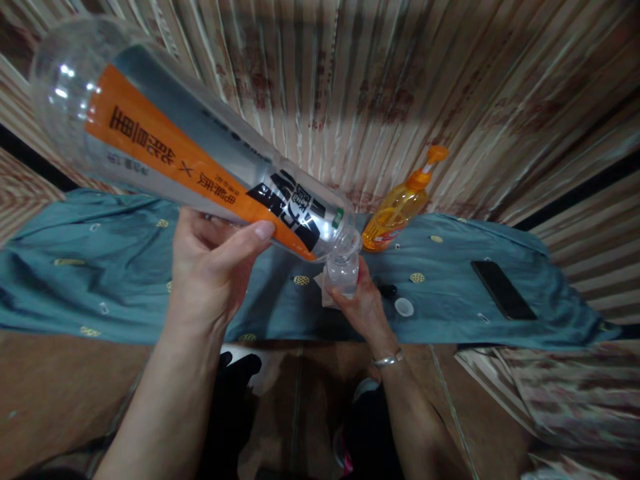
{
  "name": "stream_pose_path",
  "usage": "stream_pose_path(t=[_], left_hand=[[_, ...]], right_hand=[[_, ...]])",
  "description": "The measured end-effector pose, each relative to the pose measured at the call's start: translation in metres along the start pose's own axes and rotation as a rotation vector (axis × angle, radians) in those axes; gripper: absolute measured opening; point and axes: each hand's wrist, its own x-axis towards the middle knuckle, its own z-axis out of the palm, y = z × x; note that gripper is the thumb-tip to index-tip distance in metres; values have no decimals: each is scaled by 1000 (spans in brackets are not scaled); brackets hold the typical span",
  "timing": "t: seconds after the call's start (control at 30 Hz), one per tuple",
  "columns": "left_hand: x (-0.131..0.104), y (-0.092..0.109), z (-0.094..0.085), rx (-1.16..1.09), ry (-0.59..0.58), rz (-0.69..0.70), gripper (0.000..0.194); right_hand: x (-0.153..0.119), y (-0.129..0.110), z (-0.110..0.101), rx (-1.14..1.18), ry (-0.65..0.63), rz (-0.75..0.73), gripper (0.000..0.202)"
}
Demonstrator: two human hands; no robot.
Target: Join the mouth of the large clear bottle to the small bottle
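My left hand (pixel 215 267) is wrapped round a large clear plastic bottle (pixel 190 147) with an orange and silver label. The bottle is tilted, its base high at the upper left and its open mouth low at the right. Below the mouth, my right hand (pixel 363 300) grips a small clear container (pixel 343 273) between thumb and fingers. The bottle's neck overlaps the container's top; whether they touch is unclear. Something pale, like paper or cloth (pixel 327 293), lies behind the container.
An orange pump bottle (pixel 397 210) stands behind my right hand. A round white lid (pixel 404 307), a small black object (pixel 388 291) and a dark phone (pixel 503 290) lie on the teal cloth (pixel 280 313). Pleated curtains (pixel 320 87) hang behind.
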Motion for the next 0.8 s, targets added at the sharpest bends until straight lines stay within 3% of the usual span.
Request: stream_pose_path(t=[0.8], left_hand=[[0, -1, 0, 4, -10, -5, 44]], right_hand=[[1, -2, -1, 22, -21, 22, 79]])
